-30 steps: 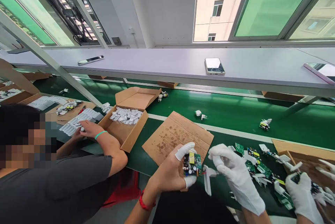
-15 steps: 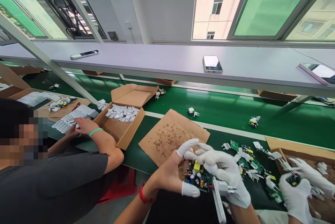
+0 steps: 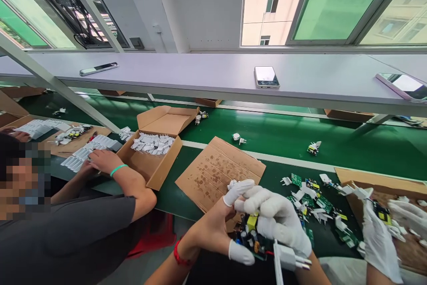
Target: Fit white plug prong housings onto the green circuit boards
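My left hand (image 3: 218, 227), with white finger cots on some fingers and a red band at the wrist, grips the left edge of a green circuit board (image 3: 248, 236). A yellow-topped block, capacitors and other small parts stand on the board. My right hand (image 3: 278, 218), in a white knitted glove, closes over the board's right side. Beneath this glove a white plug (image 3: 289, 258) with two metal pins sticks out to the right, and a flat white piece hangs beside it. My right fingertips partly hide the board.
A flat cardboard sheet (image 3: 220, 171) lies ahead. Circuit boards with plugs (image 3: 316, 200) are piled at right, near a cardboard box (image 3: 347, 178) and another person's gloved hands (image 3: 380, 240). At left, a co-worker's arm (image 3: 133, 182) is beside a box of white parts (image 3: 167, 165).
My hands keep hold of the board, and the plug now sits slightly lower. At right, the other person's gloved hands have moved farther apart. The view has shifted slightly.
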Demonstrator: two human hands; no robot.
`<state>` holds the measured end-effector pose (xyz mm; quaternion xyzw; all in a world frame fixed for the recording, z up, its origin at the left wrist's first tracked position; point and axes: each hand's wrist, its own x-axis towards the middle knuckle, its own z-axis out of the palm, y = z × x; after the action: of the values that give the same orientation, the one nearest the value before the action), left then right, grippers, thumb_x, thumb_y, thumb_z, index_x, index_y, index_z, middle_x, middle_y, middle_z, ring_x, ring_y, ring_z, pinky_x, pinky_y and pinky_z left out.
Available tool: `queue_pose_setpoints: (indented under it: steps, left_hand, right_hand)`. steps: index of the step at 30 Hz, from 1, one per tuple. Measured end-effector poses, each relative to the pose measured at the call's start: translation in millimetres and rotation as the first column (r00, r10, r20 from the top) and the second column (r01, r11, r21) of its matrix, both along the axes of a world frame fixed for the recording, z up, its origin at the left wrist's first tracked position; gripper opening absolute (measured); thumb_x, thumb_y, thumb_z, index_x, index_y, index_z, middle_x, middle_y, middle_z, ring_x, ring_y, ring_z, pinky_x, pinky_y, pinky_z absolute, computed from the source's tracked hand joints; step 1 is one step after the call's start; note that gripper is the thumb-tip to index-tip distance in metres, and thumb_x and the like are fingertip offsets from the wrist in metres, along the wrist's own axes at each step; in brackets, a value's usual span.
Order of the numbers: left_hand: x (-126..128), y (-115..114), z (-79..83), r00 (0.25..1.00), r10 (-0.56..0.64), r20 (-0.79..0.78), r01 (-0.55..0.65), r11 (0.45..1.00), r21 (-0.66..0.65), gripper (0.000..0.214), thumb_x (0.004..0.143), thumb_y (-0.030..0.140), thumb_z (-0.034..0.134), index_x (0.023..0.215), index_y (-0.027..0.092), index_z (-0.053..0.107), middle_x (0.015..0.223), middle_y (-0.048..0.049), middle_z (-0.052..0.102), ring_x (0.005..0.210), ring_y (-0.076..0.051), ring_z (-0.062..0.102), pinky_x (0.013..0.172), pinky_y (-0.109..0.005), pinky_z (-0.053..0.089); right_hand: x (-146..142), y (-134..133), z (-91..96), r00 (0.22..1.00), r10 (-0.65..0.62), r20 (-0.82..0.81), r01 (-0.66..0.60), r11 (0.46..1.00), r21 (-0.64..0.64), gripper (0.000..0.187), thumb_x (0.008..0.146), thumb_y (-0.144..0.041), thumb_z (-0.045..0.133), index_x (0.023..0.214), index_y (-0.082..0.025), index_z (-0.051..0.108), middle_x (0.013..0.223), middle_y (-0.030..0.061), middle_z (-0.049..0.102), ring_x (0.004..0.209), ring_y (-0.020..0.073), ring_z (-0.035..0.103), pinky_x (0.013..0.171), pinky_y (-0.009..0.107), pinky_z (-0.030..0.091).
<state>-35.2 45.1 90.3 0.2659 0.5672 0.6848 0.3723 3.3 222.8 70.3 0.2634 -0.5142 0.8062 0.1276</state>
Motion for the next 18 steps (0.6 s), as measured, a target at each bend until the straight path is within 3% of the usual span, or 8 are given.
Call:
queue_pose_setpoints:
  steps: [3, 7, 12, 15, 18]
  left_hand:
    - [-0.6, -5.3, 2.3, 1.000, 0.014, 0.006, -0.014, 1.000, 0.028, 0.100, 0.055, 0.040, 0.089, 0.143, 0.027, 0.043, 0.150, -0.0133, 0.045, 0.143, -0.037, 0.032, 0.120, -0.051, 0.020]
    - [1.2, -3.4, 0.3, 0.973, -0.058, 0.225, 0.021, 0.987, 0.161, 0.118, 0.048, 0.049, 0.090, 0.148, 0.028, 0.032, 0.143, -0.0164, 0.053, 0.140, -0.039, 0.037, 0.115, -0.055, 0.028]
    - [5.0, -1.9, -8.9, 0.934, -0.119, 0.338, 0.054, 0.979, 0.196, 0.131, 0.036, 0.059, 0.090, 0.148, 0.023, 0.031, 0.138, -0.0219, 0.057, 0.135, -0.043, 0.042, 0.113, -0.057, 0.030]
    - [8.8, -6.2, -13.4, 0.930, -0.101, 0.352, 0.030, 0.979, 0.200, 0.125, 0.036, 0.052, 0.093, 0.145, 0.025, 0.038, 0.140, -0.0195, 0.055, 0.139, -0.041, 0.037, 0.116, -0.057, 0.023]
    - [14.0, -11.5, -17.8, 0.925, -0.102, 0.367, -0.017, 0.951, 0.308, 0.116, 0.036, 0.035, 0.097, 0.141, 0.031, 0.045, 0.142, -0.0132, 0.056, 0.141, -0.037, 0.036, 0.119, -0.055, 0.014]
  right_hand:
    - [2.6, -1.3, 6.4, 0.993, -0.032, -0.114, 0.040, 0.996, 0.074, 0.021, 0.089, -0.037, 0.061, 0.107, -0.043, 0.071, 0.110, -0.0018, 0.074, 0.104, 0.0236, 0.068, 0.096, 0.044, 0.053]
    - [6.7, 2.8, 24.7, 0.978, -0.063, -0.197, 0.117, 0.954, 0.275, 0.034, 0.098, -0.034, 0.044, 0.127, -0.040, 0.060, 0.119, 0.0013, 0.071, 0.111, 0.0231, 0.065, 0.095, 0.041, 0.054]
    - [6.3, 0.9, 37.7, 0.924, -0.104, -0.368, 0.256, 0.883, 0.394, 0.046, 0.095, -0.045, 0.049, 0.140, -0.037, 0.046, 0.116, 0.0051, 0.072, 0.111, 0.0234, 0.065, 0.100, 0.043, 0.051]
    - [3.8, -4.8, 35.3, 0.891, -0.136, -0.433, 0.331, 0.848, 0.414, 0.037, 0.094, -0.048, 0.049, 0.123, -0.029, 0.060, 0.099, 0.0076, 0.075, 0.100, 0.0239, 0.068, 0.095, 0.043, 0.053]
    - [1.5, -11.4, 32.7, 0.875, -0.072, -0.478, 0.305, 0.850, 0.430, 0.039, 0.094, -0.054, 0.045, 0.094, -0.021, 0.066, 0.081, 0.0076, 0.072, 0.085, 0.0220, 0.067, 0.090, 0.042, 0.054]
